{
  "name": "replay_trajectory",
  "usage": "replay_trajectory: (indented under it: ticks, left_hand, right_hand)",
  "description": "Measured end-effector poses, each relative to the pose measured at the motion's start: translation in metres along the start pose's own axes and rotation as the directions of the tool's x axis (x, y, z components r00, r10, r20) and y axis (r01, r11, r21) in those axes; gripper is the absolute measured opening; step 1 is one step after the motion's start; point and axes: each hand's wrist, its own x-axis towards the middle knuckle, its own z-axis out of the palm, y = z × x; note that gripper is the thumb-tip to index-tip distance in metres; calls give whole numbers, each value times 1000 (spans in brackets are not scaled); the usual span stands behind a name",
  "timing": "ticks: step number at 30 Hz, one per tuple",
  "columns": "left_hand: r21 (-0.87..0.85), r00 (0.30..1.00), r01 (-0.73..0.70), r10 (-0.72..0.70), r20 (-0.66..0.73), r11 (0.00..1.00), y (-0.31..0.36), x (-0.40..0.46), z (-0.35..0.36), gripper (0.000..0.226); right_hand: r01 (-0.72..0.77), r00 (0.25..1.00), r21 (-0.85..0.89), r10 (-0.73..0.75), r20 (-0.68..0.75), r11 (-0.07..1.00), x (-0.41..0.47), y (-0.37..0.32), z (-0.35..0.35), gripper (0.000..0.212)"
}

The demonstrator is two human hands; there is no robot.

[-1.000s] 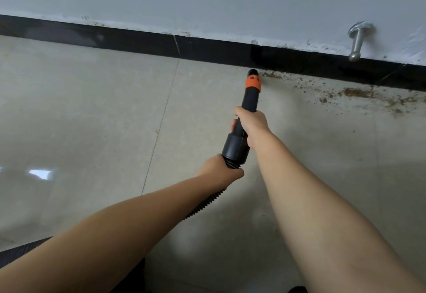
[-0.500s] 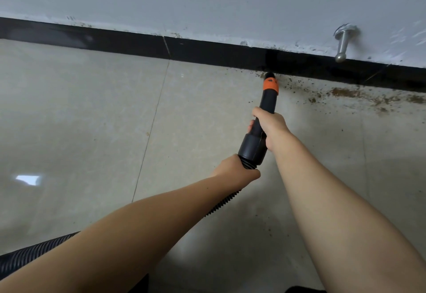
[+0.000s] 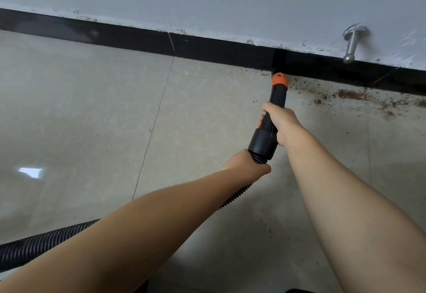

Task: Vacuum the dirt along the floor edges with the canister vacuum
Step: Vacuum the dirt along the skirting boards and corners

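A black vacuum nozzle (image 3: pixel 277 95) with an orange collar points at the foot of the black skirting board (image 3: pixel 207 49). My right hand (image 3: pixel 282 119) grips the nozzle's black tube just behind the collar. My left hand (image 3: pixel 247 163) grips the ribbed black hose (image 3: pixel 34 249) where it joins the nozzle's cuff. The hose runs under my left forearm to the lower left edge. Brown dirt (image 3: pixel 359 99) lies scattered along the floor edge to the right of the nozzle tip. The canister is out of sight.
A metal door stop (image 3: pixel 351 43) sticks out of the pale wall above the dirt. Glossy beige floor tiles (image 3: pixel 92 119) spread to the left, with a grout line running toward me.
The nozzle tip has slid to the right along the skirting board and now sits at the left end of the dirt patch. Both hands keep the same grips.
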Motion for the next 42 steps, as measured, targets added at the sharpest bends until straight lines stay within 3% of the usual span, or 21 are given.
replay_trajectory:
  ticks: [17, 42]
  left_hand:
    - [-99, 996, 37, -45, -76, 994, -19, -2, -8, 15]
    - [-244, 978, 92, -134, -158, 965, -55, -33, -18, 13]
  right_hand:
    - [9, 991, -75, 1, 130, 997, 2, 7, 31, 10]
    - [99, 958, -334, 1, 288, 937, -25, 30, 83, 8]
